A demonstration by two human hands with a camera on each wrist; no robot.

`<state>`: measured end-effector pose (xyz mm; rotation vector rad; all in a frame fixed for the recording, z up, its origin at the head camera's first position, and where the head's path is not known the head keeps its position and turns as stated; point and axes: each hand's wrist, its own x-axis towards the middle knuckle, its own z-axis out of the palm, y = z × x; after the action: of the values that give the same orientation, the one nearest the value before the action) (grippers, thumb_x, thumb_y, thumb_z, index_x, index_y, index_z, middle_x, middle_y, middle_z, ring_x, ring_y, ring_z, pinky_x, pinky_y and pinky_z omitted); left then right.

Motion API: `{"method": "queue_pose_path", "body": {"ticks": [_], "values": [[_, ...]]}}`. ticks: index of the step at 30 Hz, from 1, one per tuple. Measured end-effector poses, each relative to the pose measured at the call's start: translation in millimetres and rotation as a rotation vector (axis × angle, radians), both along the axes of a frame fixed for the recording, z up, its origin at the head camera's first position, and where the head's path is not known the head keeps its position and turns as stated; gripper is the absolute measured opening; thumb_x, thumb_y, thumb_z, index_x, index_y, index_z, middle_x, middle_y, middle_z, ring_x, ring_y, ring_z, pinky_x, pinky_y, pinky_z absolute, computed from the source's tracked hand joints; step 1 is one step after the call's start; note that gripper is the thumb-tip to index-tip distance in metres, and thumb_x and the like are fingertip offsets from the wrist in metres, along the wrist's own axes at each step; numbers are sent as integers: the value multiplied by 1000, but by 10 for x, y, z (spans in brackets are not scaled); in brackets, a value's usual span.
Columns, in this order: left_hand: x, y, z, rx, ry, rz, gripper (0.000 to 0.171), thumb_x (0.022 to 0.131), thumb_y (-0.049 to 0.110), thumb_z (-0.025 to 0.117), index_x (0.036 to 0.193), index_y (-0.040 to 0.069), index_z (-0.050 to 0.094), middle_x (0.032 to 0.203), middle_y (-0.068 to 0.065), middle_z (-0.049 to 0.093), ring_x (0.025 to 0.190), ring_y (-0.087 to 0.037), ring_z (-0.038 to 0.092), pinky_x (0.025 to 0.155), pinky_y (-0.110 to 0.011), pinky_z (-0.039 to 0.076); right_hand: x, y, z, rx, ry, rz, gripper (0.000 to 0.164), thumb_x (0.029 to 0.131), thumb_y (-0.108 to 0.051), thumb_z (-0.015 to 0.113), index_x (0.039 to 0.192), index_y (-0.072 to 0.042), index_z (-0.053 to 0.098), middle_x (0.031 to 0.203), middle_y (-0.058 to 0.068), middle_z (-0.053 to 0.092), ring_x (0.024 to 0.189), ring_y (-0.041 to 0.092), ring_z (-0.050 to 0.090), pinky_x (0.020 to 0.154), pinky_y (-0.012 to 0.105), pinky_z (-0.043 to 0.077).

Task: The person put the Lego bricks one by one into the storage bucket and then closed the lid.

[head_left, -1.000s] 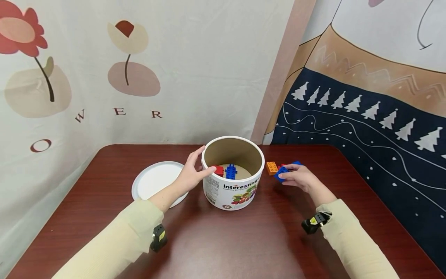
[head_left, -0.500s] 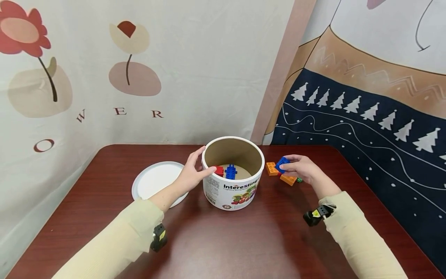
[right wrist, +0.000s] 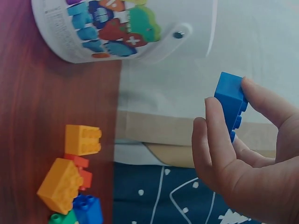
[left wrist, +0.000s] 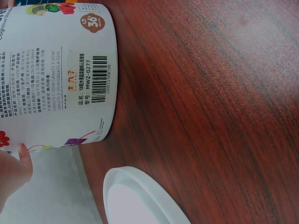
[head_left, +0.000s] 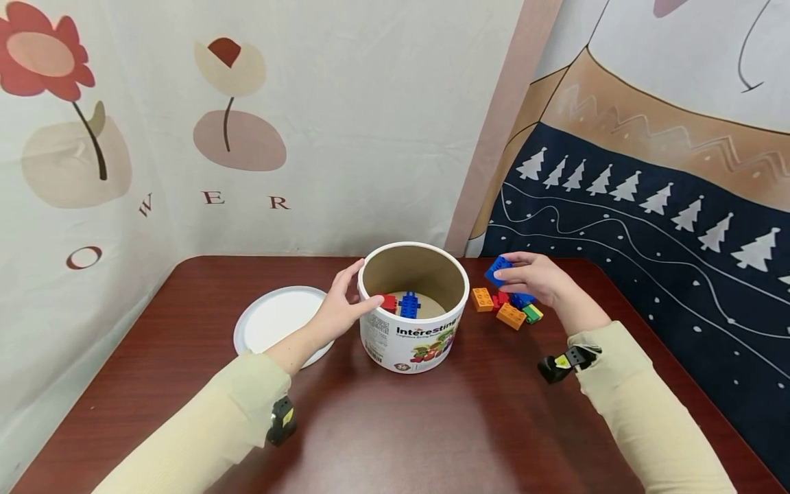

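Note:
My left hand (head_left: 338, 307) grips the rim of a white round bucket (head_left: 410, 343), its thumb on the near side of the rim. Inside the bucket lie a red block (head_left: 388, 302) and a blue block (head_left: 409, 304). Above the table, right of the bucket, my right hand (head_left: 535, 278) pinches a blue building block (right wrist: 230, 91) between thumb and fingers. Below that hand is a small pile: two orange blocks (head_left: 511, 316), some red (head_left: 500, 300), a second blue block (head_left: 522, 300), and green and yellow pieces (head_left: 533, 314).
A white round lid (head_left: 278, 319) lies on the brown table (head_left: 395, 425), left of the bucket and partly behind my left forearm. Patterned cloths (head_left: 370, 137) hang along the table's back and right side.
My right hand has lifted the blue block up and away from the pile, uncovering the orange, green and yellow pieces. The left hand and bucket have stayed in place.

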<state>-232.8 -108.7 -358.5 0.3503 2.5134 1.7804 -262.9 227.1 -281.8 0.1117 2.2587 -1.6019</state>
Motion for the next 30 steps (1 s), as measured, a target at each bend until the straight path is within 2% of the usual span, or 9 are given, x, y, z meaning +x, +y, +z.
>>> {"method": "queue_pose_path", "body": {"ticks": [5, 9, 12, 14, 21, 30], "values": [[1, 2, -7, -4, 0, 1, 79, 85, 20, 68, 148, 11, 22, 151, -15, 20, 139, -31, 25, 109, -47, 34, 10, -72, 107, 12, 19, 25, 67, 94, -13, 55, 148, 0, 17, 147, 26, 27, 109, 25, 54, 102, 40, 41], [1, 4, -5, -2, 3, 1, 78, 85, 20, 67, 148, 11, 22, 151, -15, 20, 139, -31, 25, 109, -47, 34, 2, -123, 165, 13, 37, 46, 69, 91, -17, 60, 146, 0, 21, 145, 27, 32, 122, 36, 50, 100, 39, 43], [-1, -2, 4, -1, 4, 2, 78, 85, 20, 67, 148, 10, 22, 151, -15, 20, 139, -31, 25, 109, -47, 34, 0, -166, 206, -1, 65, 71, 74, 86, -23, 68, 143, 2, 27, 139, 28, 38, 116, 34, 55, 95, 37, 49], [-3, -5, 7, -4, 3, 2, 78, 85, 20, 67, 148, 10, 22, 151, -15, 20, 139, -32, 25, 109, -47, 34, 4, -213, 234, -8, 76, 88, 74, 85, -23, 68, 142, 3, 29, 138, 29, 38, 112, 31, 58, 95, 38, 49], [-11, -8, 8, -2, 12, 4, 78, 85, 19, 67, 148, 10, 23, 150, -16, 21, 138, -32, 26, 109, -47, 35, -24, -466, 251, -10, 51, 86, 58, 92, -8, 56, 143, 1, 29, 141, 27, 31, 114, 32, 53, 102, 42, 41], [-4, 9, 11, 27, 20, 2, 76, 85, 15, 67, 147, 6, 24, 149, -18, 23, 139, -32, 25, 109, -48, 34, -65, -685, 173, -35, 32, 106, 56, 91, -3, 56, 141, 2, 32, 141, 26, 33, 120, 39, 48, 100, 43, 43]]}}
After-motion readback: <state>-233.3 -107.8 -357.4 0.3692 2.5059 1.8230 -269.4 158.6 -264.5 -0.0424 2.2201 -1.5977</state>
